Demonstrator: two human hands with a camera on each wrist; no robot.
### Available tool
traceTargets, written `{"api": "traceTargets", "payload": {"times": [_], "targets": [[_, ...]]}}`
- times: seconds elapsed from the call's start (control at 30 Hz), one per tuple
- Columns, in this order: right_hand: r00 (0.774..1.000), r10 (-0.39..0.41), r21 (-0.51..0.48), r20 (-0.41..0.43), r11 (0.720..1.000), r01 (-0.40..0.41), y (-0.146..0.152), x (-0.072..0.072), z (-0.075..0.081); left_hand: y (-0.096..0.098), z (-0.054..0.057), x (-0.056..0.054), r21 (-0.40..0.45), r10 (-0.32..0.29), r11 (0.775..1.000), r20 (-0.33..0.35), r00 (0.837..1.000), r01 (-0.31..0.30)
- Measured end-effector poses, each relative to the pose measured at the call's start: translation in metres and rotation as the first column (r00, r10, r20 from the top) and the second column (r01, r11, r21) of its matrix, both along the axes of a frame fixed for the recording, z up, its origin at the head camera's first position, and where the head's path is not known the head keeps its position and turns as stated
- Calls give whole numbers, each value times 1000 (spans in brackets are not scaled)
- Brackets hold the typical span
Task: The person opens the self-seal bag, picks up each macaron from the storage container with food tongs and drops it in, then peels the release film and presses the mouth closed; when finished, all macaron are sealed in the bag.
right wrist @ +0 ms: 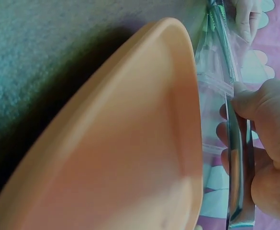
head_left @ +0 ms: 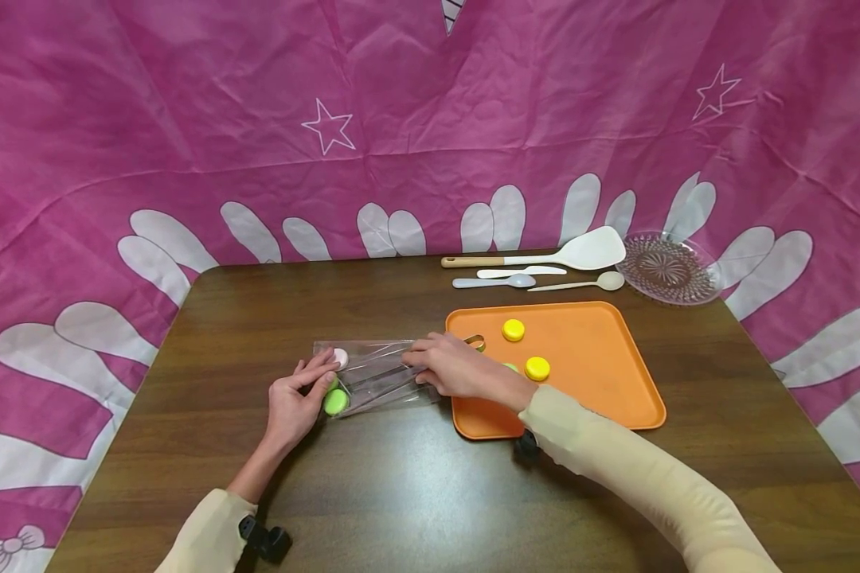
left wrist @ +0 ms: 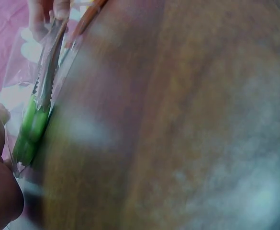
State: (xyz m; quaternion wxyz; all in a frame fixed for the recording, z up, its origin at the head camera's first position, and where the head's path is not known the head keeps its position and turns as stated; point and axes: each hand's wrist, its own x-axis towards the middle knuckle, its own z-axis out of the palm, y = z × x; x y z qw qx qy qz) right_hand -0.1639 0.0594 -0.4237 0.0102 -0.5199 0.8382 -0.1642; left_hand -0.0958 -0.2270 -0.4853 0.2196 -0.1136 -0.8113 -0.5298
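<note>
Clear plastic bag (head_left: 394,391), left of the orange tray (head_left: 602,398), is pinched at its left end by the left hand (head_left: 292,406), with white (head_left: 340,357) and green macarons (head_left: 336,402) at that end. Metal tongs (head_left: 376,376) are gripped in the right hand's (head_left: 453,364) curled fingers, toothed tips inside the bag; two yellow macarons (head_left: 537,368) are seen on the tray.
</note>
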Motion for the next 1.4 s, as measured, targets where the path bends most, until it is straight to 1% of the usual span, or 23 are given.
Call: {"api": "traceTargets", "payload": {"times": [0.17, 0.23, 0.33, 0.43, 0.53, 0.6, 0.73, 0.9, 1.0, 1.13, 1.23, 1.4], "targets": [[1000, -14, 16, 13, 1000, 14, 3, 0, 1, 1, 2, 0, 8, -11, 1000, -10, 1000, 12], [1000, -26, 20, 12, 999, 26, 8, 0, 3, 1, 2, 0, 12, -11, 1000, -9, 1000, 11], [999, -38, -3, -6, 999, 38, 20, 3, 6, 0, 2, 1, 14, -5, 1000, -2, 1000, 5], [998, -58, -49, -40, 997, 56, 39, 9, 8, 0, 1, 2, 23, -7, 1000, 5, 1000, 7], [992, -108, -108, -60, 989, 101, 66, 14, 9, 0, -1, 3, 37, -14, 999, 19, 1000, 13], [987, -150, -142, -58, 980, 140, 87, 17, 11, 0, -1, 3, 47, -16, 999, 28, 999, 14], [967, -253, -166, -45, 956, 242, 134, 19, 13, 0, 0, 2, 61, -13, 998, 40, 999, 11], [925, -377, -155, -45, 917, 367, 188, 23, 10, 0, 1, 2, 61, -6, 998, 37, 999, 4], [903, -425, -175, -59, 895, 410, 212, 26, 6, 0, 2, 2, 56, -9, 998, 31, 999, 7], [878, -473, -198, -73, 870, 452, 234, 29, 2, 0, 3, 3, 55, -11, 998, 21, 1000, 10], [865, -497, -203, -65, 855, 477, 244, 30, 0, 1, 3, 2, 56, -17, 998, 16, 1000, 16], [858, -511, -202, -39, 845, 494, 250, 28, -3, 0, 3, 2, 62, -13, 998, 20, 1000, 12]]}}
